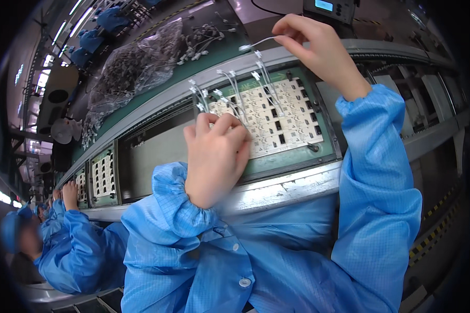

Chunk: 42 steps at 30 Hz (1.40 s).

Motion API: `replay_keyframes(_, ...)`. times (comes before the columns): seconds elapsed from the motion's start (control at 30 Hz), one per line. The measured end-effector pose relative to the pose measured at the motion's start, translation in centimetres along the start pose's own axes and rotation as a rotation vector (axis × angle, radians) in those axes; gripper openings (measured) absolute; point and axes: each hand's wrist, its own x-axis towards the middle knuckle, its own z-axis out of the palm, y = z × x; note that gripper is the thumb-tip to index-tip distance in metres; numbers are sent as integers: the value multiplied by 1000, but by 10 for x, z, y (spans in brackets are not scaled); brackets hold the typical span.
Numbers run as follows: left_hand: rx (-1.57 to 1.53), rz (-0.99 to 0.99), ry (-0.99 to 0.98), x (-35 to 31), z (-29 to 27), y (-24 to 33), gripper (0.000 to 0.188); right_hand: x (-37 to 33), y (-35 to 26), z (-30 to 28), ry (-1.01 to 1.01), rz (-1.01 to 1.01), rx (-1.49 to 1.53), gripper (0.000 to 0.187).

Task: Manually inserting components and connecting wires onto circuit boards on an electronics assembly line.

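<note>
Factory room: stretches away to the upper left under strip lights, with blue-clad people (112, 18) among dark benches.
Metal rail (292, 183): runs along the near side of the line, partly covered by the left sleeve (164, 235).
Green tray (287, 163): sits just behind that rail, bearing the panel.
White circuit panel (290, 117): lies flat in the tray, dotted with rows of black parts, its lower left corner hidden by the left hand.
Standing cables (234, 88): rise in bunches from the panel and lean toward the far side, crowding the space just beyond the left knuckles.
Left hand (214, 151): bends over the panel's left part, fingers curled downward and close together (fingertips out of sight, so cannot tell whether gripping anything).
Right hand (318, 52): hangs above the far rail, thumb and forefinger pinched together on one loose white cable (260, 41).
Cable's free end: points left, with a white connector, near the tallest bunch.
Clear plastic bag (136, 62): bulges with cables beyond the line, beside a loose pile (206, 39).
Boxy instrument (331, 10): stands past the right hand, screen lit.
Co-worker (83, 253): sits farther left, hand over another panel.
</note>
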Motion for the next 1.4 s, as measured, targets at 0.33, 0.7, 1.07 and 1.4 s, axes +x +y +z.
replay_keyframes(0.33,-120,73,10,60,-4,-100,16,-35,-36,-38,-2,401,447,17)
replay_keyframes(0.7,252,-325,28,106,34,-232,29,-93,-68,-67,25,631,335,18)
replay_keyframes(1.07,270,-225,-29,92,14,-290,30,-81,-91,-50,52,508,317,10)
replay_keyframes(1.4,218,-165,94,88,11,-305,20,-92,-92,-23,-148,386,84,10)
